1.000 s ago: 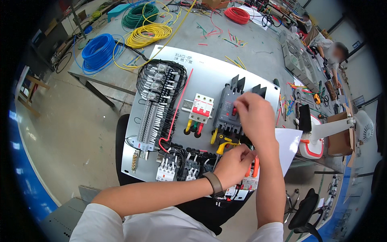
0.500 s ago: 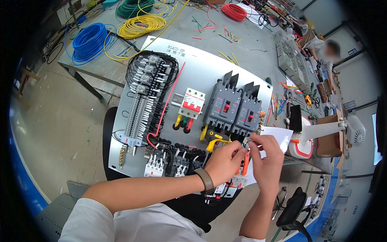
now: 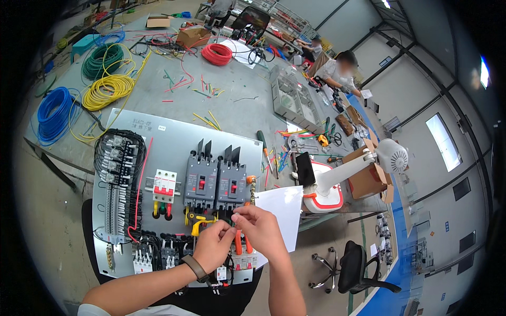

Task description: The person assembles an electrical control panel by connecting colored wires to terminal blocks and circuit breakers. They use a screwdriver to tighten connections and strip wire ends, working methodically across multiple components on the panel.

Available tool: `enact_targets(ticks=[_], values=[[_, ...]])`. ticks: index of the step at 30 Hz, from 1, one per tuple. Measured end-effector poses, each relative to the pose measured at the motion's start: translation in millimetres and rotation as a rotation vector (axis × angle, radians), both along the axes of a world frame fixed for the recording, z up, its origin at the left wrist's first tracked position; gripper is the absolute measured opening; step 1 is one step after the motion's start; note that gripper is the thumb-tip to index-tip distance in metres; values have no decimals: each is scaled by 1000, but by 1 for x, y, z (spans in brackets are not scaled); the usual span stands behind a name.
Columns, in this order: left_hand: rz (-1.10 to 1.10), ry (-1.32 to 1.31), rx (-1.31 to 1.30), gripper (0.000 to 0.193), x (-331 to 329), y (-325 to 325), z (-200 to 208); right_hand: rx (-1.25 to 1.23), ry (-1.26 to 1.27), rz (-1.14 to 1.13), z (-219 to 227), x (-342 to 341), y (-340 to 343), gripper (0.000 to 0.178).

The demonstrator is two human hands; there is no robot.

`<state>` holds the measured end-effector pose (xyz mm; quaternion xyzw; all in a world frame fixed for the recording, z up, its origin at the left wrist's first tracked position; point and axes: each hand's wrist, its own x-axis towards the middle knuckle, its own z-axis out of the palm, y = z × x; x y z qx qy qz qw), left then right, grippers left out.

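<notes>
Head view shows your left hand (image 3: 211, 247) and right hand (image 3: 258, 226) meeting just below the two grey breakers (image 3: 216, 184), near the lower edge of the grey mounting panel (image 3: 174, 137). Both hands are narrowed to a pinch at the fingertips; what they pinch is too small to tell, though a short yellow wire (image 3: 203, 225) curls right beside your left fingers and orange-handled pliers (image 3: 240, 245) lie under your right hand. Judge that wire light and springy, stiff enough to hold a bend, its insulation slippery: grip it close to the end. The panel lies flat on the grey tabletop (image 3: 232, 89), strewn with wire offcuts and coils, with a white paper sheet (image 3: 282, 210) just beside your right hand.
</notes>
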<state>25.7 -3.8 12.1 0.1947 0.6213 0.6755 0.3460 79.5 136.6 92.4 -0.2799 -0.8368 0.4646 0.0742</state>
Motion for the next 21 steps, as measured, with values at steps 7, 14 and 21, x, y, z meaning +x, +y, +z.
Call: enact_targets(ticks=[7,14,21], values=[[-7,108,-38,23,-3,-4,3,-134,95,37,-17,4,2,22],[-35,68,-38,24,-1,-1,2,-348,269,0,-42,11,1,22],[13,86,28,13,3,2,-16,-229,183,-41,-40,9,1,23]])
